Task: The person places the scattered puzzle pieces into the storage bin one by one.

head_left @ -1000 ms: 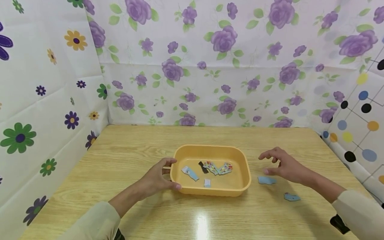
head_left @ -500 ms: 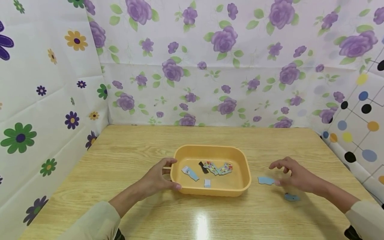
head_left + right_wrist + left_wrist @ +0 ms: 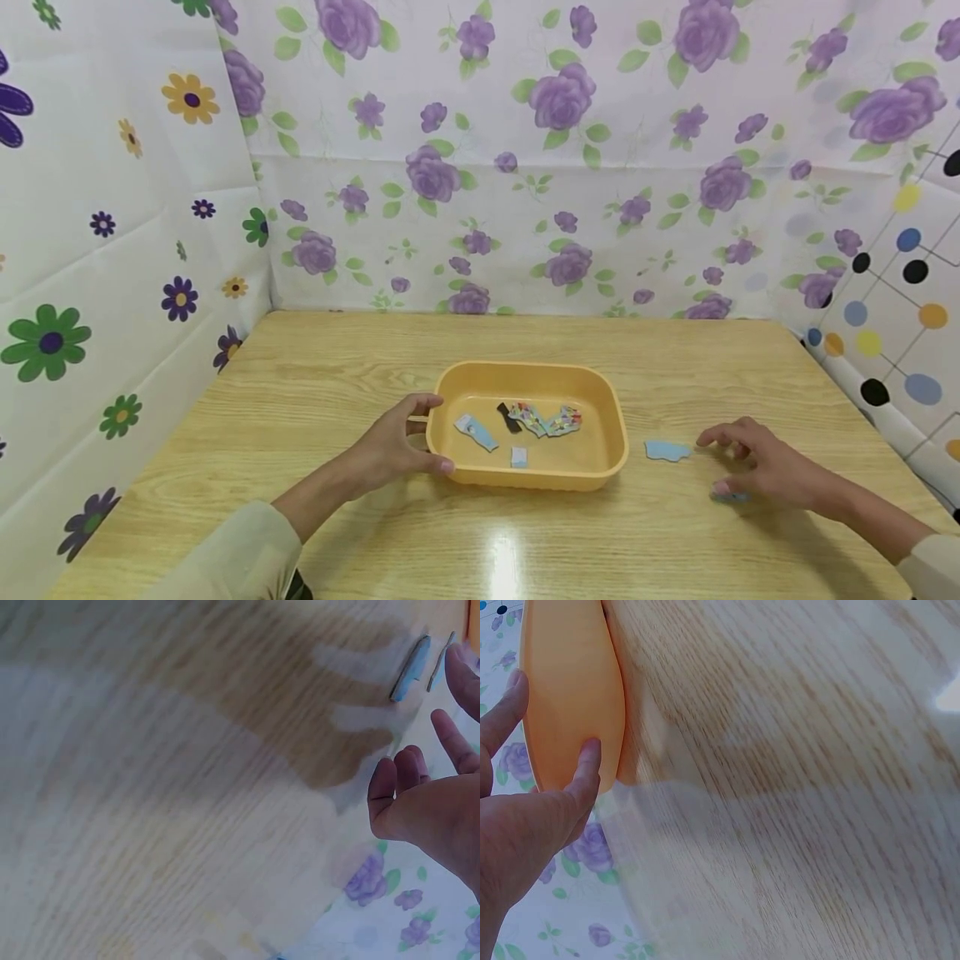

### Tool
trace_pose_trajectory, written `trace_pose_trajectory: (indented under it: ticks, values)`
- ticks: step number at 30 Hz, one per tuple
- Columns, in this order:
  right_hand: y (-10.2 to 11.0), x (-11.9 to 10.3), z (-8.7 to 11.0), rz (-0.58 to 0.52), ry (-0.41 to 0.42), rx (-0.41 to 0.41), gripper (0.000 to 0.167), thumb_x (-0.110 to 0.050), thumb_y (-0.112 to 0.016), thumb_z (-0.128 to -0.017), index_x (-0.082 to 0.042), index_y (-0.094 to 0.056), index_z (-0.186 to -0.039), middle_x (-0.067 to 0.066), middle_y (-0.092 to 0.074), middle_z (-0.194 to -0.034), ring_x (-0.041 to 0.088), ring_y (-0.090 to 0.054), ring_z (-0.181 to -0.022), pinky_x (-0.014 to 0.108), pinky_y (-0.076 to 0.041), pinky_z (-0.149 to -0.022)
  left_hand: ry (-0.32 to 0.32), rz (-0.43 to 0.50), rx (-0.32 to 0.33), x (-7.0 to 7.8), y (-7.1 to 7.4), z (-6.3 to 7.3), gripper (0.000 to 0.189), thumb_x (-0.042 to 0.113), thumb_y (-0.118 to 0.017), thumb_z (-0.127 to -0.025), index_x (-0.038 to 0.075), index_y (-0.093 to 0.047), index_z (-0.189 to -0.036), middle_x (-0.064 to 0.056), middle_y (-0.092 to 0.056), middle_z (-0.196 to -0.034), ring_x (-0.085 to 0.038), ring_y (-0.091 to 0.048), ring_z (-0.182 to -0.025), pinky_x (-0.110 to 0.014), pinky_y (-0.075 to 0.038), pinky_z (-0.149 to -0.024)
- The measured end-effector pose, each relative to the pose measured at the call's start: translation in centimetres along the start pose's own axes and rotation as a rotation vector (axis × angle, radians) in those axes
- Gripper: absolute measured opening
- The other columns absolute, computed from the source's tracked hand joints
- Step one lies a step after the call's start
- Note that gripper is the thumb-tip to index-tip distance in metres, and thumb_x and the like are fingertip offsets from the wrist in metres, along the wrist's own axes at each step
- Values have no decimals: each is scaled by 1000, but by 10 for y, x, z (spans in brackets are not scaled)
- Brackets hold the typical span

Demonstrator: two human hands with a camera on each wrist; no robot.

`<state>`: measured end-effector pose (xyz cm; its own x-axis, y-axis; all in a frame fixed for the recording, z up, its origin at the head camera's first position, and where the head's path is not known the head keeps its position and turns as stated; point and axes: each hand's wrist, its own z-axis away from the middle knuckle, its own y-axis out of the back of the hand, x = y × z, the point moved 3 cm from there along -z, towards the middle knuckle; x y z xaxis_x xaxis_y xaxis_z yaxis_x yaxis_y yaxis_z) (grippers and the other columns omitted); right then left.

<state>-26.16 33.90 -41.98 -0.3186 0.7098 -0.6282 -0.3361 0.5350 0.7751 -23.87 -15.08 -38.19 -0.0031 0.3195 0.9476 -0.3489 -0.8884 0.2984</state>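
Observation:
My left hand grips the left end of a yellow plastic tray, its thumb at the front rim and fingers at the side. Inside lie several cardboard puzzle pieces: a long light-blue piece, a black piece, two colourful pieces and a small pale piece. On the right, my right hand hovers over a blue puzzle piece, partly hiding it in the head view. The right wrist view shows that hand apart from the near piece, fingers loosely bent around nothing.
Another light-blue puzzle piece lies flat between the tray and my right hand. The wooden table is bounded by a flowered sheet at the back and patterned sheets at both sides.
My right hand has moved right and toward me, away from the piece beside the tray and over the nearer one. The left hand and the tray have stayed put.

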Motion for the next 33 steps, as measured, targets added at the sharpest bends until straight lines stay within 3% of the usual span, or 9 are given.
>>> trace_pose_trajectory:
  ticks: [4,10,22,28,33]
  values:
    - [-2,7,6,14,4,5,57,-33,-81,-76,-15,-57,-125,14,-44,-113,20,-35,-90,23,-38,-69,1,-2,5,0,1,0,92,12,-87,-70,2,-33,-144,-20,-35,-144,-41,-40,-131,-35,-55,-88]
    - [-6,14,12,18,89,37,55,-23,-82,-75,-11,-58,-122,14,-42,-114,12,-32,-87,23,-34,-66,1,-1,4,0,0,0,92,12,-87,-70,3,-34,-144,-20,-35,-144,-41,-40,-130,-35,-55,-88]
    - [-13,16,17,-20,207,191,27,-6,-80,-76,-19,-69,-97,4,-43,-105,9,-38,-86,22,-35,-64,12,10,1,-1,0,-1,92,11,-86,-71,3,-33,-145,-20,-37,-142,-40,-41,-130,-34,-56,-87]
    - [-17,16,18,-12,224,232,26,-1,-77,-77,-18,-68,-95,4,-44,-104,4,-38,-90,20,-38,-65,16,13,-7,0,0,-1,92,11,-86,-70,3,-32,-145,-20,-36,-142,-41,-40,-130,-35,-55,-87]
    - [-21,13,17,84,206,289,28,1,-77,-77,-20,-66,-92,4,-45,-107,-1,-34,-96,18,-41,-67,22,9,0,0,0,-1,93,11,-87,-70,3,-33,-145,-19,-36,-142,-40,-41,-130,-35,-55,-87]
